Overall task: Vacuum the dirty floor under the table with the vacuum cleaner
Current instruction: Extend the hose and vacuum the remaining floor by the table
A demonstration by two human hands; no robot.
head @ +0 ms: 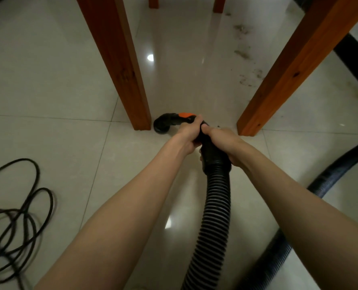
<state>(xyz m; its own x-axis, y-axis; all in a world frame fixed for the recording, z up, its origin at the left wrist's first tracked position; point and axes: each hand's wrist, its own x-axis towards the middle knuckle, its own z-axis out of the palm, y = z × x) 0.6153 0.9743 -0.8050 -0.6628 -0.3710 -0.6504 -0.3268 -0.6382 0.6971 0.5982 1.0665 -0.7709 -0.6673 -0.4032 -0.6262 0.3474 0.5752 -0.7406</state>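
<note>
Gripping the vacuum handle point(183, 120) with both hands, the person has the nozzle point(161, 126) low at the floor, just beside the near left table leg point(119, 65). The left hand point(187, 133) wraps the curved grip; the right hand point(223, 141) clasps the collar where the ribbed hose point(212, 210) begins. Ahead, dirt point(244, 54) lies scattered beside the right table leg point(299, 65), so most of the job looks left. Whether the nozzle touches the tiles is hard to tell. A power cord point(16, 218) lies coiled well off left.
</note>
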